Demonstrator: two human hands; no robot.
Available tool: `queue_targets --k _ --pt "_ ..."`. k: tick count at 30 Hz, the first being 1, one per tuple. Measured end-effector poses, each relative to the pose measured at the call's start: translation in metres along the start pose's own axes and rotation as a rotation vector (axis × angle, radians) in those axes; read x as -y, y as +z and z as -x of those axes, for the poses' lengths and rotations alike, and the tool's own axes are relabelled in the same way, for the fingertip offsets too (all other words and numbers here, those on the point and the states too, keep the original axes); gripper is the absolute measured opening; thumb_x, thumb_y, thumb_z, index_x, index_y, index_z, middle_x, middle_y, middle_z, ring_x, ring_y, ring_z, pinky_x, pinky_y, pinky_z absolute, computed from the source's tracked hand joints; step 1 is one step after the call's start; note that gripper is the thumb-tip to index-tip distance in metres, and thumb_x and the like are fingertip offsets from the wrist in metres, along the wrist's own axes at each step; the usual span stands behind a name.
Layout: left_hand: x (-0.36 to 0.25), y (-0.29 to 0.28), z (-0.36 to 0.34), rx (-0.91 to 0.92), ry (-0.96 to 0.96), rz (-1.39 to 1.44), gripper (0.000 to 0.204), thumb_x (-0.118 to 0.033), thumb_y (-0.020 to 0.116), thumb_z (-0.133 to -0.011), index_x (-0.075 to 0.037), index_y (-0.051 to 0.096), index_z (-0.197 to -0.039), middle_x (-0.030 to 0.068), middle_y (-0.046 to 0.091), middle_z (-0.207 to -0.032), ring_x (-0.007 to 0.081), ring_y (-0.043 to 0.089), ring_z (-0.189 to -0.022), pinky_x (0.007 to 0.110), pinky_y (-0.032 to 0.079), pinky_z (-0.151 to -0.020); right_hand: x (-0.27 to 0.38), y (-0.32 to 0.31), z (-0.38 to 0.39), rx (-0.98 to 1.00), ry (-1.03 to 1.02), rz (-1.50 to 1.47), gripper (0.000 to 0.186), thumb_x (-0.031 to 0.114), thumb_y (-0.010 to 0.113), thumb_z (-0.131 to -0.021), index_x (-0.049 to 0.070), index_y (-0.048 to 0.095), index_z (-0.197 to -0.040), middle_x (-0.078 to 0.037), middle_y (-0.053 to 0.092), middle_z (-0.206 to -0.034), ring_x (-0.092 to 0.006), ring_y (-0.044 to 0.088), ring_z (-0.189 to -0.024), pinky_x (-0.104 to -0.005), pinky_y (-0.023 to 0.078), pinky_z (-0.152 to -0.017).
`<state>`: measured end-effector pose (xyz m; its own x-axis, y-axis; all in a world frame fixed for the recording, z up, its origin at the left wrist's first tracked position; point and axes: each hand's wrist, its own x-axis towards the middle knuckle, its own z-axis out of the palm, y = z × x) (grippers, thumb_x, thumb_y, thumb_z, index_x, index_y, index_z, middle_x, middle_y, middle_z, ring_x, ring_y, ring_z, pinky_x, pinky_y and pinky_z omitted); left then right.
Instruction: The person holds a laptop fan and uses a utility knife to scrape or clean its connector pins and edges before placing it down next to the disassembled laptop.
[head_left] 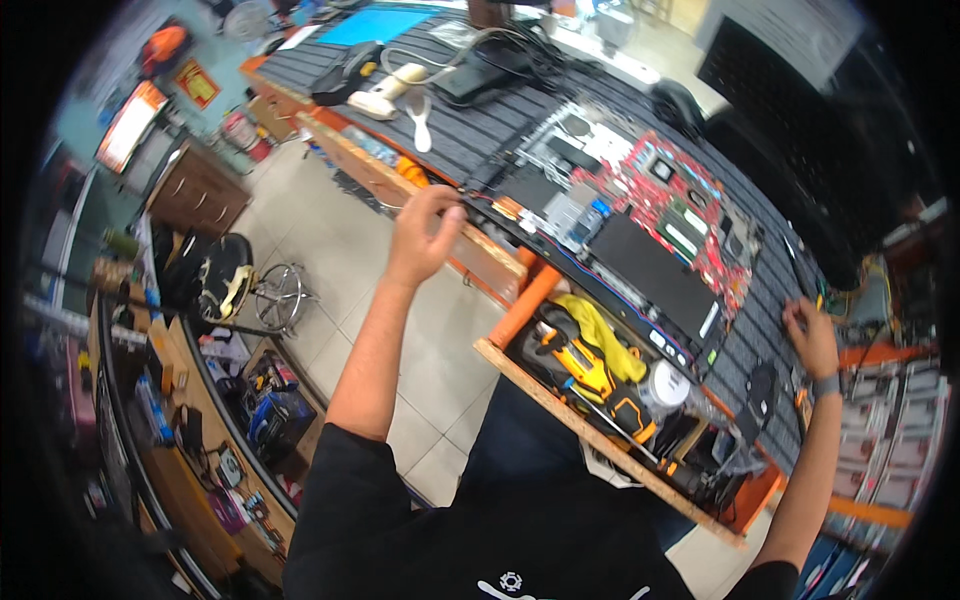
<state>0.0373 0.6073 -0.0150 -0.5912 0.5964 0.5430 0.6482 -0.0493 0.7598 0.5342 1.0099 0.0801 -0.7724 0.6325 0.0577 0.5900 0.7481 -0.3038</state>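
An opened laptop [655, 275] lies on the desk, its inside bare, with a red circuit board [657, 172] and a flat black battery [640, 262]. My left hand [425, 240] is at the laptop's left front corner, fingers bent and thumb close, seemingly gripping the edge. At the right end of the desk is my right hand [812, 340], fingers curled in low over the grey striped mat [742, 345]. What it holds, if anything, I cannot make out. A thin dark tool [800, 265] lies just beyond those fingers.
Below the laptop an open drawer [600, 425] holds a yellow-and-black tool [580, 365], a yellow cloth [605, 335] and a white round container [664, 385]. Farther back are a white brush [419, 125], cables [530, 60] and a blue sheet [375, 26]. A dark monitor [800, 130] stands right.
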Motion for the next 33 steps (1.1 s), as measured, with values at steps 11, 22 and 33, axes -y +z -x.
queue_targets --k 11,22,33 --pt "0.059 -0.008 -0.023 -0.104 0.137 -0.123 0.022 -0.018 0.056 -0.107 -0.004 0.070 -0.099 0.0077 0.067 -0.091 0.0261 0.061 -0.094 0.040 0.045 -0.091 0.002 -0.010 -0.005 0.074 0.039 -0.005 0.022 0.019 0.069 -0.102 -0.003 0.065 -0.102 -0.014 0.075 -0.096 -0.0248 0.073 -0.091 -0.0354 0.055 -0.087" --pt "0.043 -0.004 -0.020 -0.010 0.292 -0.274 0.029 -0.022 0.051 -0.108 -0.001 0.069 -0.100 0.0112 0.069 -0.101 0.0271 0.063 -0.103 0.044 0.043 -0.103 -0.002 -0.008 -0.002 0.051 0.004 -0.050 0.023 0.020 0.070 -0.102 -0.002 0.064 -0.103 -0.011 0.075 -0.097 -0.0184 0.072 -0.093 -0.0350 0.056 -0.088" --pt "-0.197 0.129 0.048 1.126 0.357 -0.058 0.037 -0.028 0.078 -0.093 -0.003 0.071 -0.119 0.0144 0.068 -0.125 0.0362 0.065 -0.115 0.043 0.051 -0.099 -0.019 -0.004 -0.007 0.076 -0.037 0.102 0.025 0.023 0.068 -0.105 -0.002 0.066 -0.107 -0.007 0.076 -0.095 -0.0153 0.073 -0.092 -0.0336 0.056 -0.082"
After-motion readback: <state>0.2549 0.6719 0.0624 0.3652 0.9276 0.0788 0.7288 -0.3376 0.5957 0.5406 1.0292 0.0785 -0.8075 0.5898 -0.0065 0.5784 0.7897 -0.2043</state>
